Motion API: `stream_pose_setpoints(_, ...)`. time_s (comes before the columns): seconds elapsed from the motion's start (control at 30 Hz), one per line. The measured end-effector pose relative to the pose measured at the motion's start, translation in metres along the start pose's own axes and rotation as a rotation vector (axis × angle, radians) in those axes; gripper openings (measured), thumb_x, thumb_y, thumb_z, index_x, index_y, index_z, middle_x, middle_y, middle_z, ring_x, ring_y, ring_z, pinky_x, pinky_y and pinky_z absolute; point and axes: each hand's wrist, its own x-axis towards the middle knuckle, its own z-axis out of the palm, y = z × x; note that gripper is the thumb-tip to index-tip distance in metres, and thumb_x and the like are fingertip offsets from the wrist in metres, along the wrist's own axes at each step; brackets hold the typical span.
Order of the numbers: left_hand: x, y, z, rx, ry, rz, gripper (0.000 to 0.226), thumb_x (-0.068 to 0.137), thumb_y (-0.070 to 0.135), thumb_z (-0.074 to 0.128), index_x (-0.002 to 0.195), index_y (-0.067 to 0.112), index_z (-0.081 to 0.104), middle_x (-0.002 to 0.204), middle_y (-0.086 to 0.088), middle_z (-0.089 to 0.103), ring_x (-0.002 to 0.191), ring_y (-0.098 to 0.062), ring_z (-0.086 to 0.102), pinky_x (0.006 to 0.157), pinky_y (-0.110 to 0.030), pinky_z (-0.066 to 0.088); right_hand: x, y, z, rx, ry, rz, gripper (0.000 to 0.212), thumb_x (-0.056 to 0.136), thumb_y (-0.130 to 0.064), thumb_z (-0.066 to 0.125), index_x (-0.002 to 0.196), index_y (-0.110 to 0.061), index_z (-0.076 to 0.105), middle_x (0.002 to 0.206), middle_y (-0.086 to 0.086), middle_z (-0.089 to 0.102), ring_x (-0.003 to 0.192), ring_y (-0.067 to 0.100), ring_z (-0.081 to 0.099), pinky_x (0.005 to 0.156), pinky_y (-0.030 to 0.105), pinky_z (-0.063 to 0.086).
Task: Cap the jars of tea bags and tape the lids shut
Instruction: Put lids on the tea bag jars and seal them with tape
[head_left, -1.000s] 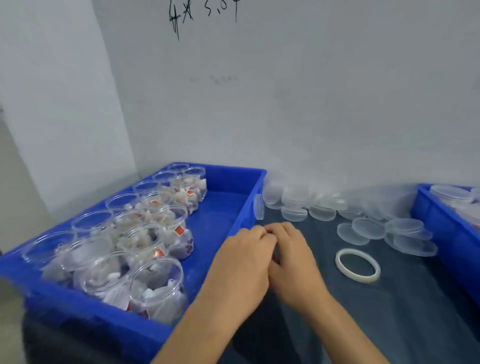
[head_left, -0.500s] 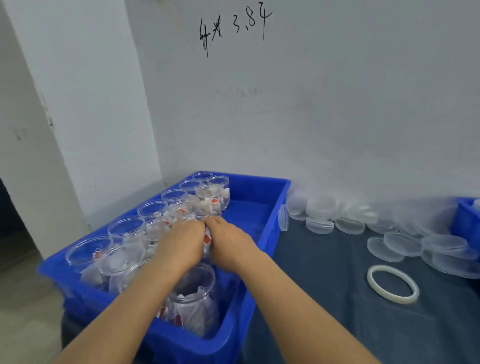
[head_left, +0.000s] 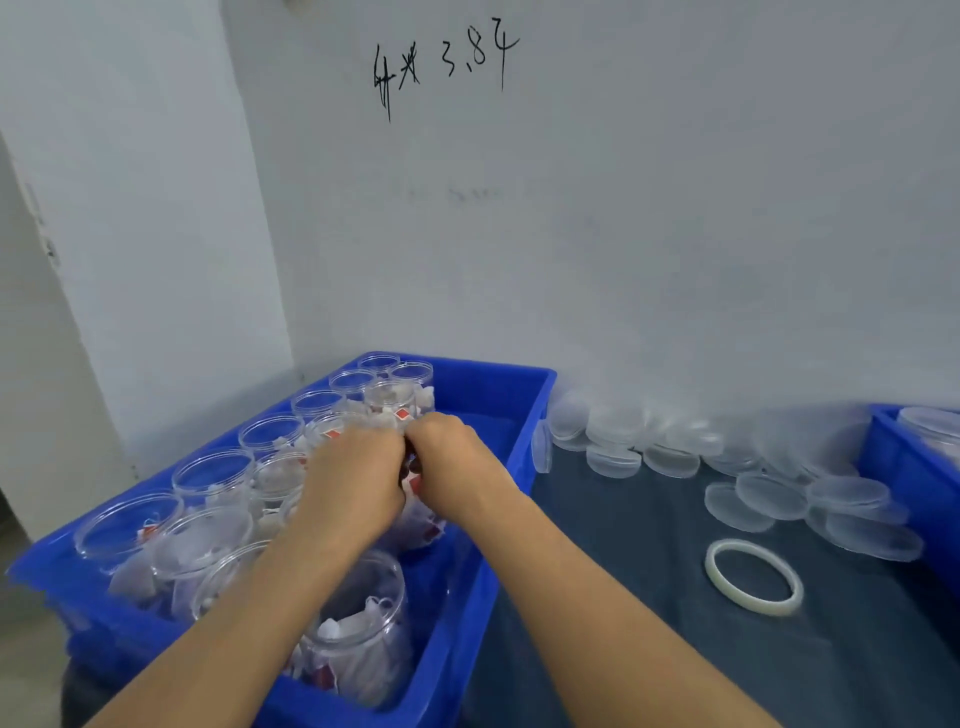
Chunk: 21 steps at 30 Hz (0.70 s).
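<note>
Several open clear jars of tea bags (head_left: 213, 470) stand in a blue crate (head_left: 524, 447) on the left. My left hand (head_left: 353, 483) and my right hand (head_left: 452, 467) meet inside the crate, fingers curled round the top of one jar (head_left: 423, 525) in the right-hand row. The hands hide that jar's mouth. Another open jar (head_left: 358, 639) stands just in front of it, under my left forearm. Loose clear lids (head_left: 613, 460) lie along the wall on the dark table. A roll of clear tape (head_left: 753, 577) lies flat to the right.
A second blue crate (head_left: 909, 478) with capped jars stands at the right edge. More lids (head_left: 769, 496) are heaped in front of it. The white wall runs close behind both crates. The right half of the left crate holds no jars.
Both hands have moved left from the table edge into the crate and closed on a jar. The camera has swung left and up.
</note>
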Motion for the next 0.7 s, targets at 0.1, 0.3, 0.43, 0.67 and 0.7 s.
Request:
stream_pose_setpoints(0.1, 0.004, 0.010, -0.015, -0.183, 0.077, 0.047, 0.014, 0.095, 0.013, 0.065, 0.109, 0.017, 0.067, 0.103, -0.004, 0.067, 0.095, -0.027, 0.067, 0.077, -0.036, 0.053, -0.013, 0.007, -0.027, 0.025, 0.158, -0.075, 0.018, 0.087, 0.007, 0.063, 0.093, -0.010, 0.063, 0.098, 0.003, 0.059, 0.087, 0.025, 0.062, 0.076, 0.043, 0.056)
stream_pose_setpoints(0.3, -0.001, 0.071, -0.047, -0.525, 0.396, 0.153, 0.033, 0.082, -0.009, 0.068, 0.113, 0.001, 0.063, 0.107, -0.017, 0.056, 0.088, -0.036, 0.060, 0.071, -0.034, 0.033, -0.049, 0.025, -0.107, -0.038, 0.440, -0.233, 0.015, 0.078, 0.007, 0.059, 0.089, -0.003, 0.060, 0.091, 0.010, 0.056, 0.075, 0.033, 0.053, 0.062, 0.041, 0.039)
stream_pose_setpoints(0.43, -0.021, 0.124, -0.050, -0.769, 0.493, 0.213, 0.039, 0.079, -0.014, 0.061, 0.114, 0.003, 0.058, 0.109, -0.008, 0.050, 0.086, -0.025, 0.052, 0.069, -0.031, 0.036, -0.086, 0.054, -0.126, -0.046, 0.591, -0.214, 0.014, 0.081, 0.005, 0.059, 0.092, -0.003, 0.063, 0.088, 0.006, 0.057, 0.067, 0.034, 0.053, 0.059, 0.045, 0.047)
stream_pose_setpoints(0.67, -0.058, 0.200, 0.015, -0.958, 0.289, 0.303, 0.045, 0.078, -0.011, 0.067, 0.118, 0.006, 0.059, 0.116, -0.001, 0.048, 0.099, -0.019, 0.051, 0.088, -0.033, 0.050, -0.154, 0.137, -0.074, 0.057, 0.566, 0.005, 0.011, 0.087, -0.001, 0.064, 0.097, -0.004, 0.069, 0.092, 0.009, 0.066, 0.078, 0.032, 0.062, 0.071, 0.047, 0.051)
stream_pose_setpoints(0.7, -0.060, 0.206, 0.026, -0.985, 0.253, 0.316, 0.044, 0.078, -0.008, 0.070, 0.118, 0.008, 0.060, 0.118, 0.001, 0.047, 0.099, -0.018, 0.052, 0.085, -0.027, 0.048, -0.162, 0.147, -0.065, 0.084, 0.563, 0.031, 0.012, 0.087, -0.003, 0.065, 0.098, -0.005, 0.071, 0.092, 0.007, 0.068, 0.081, 0.028, 0.063, 0.072, 0.044, 0.052)
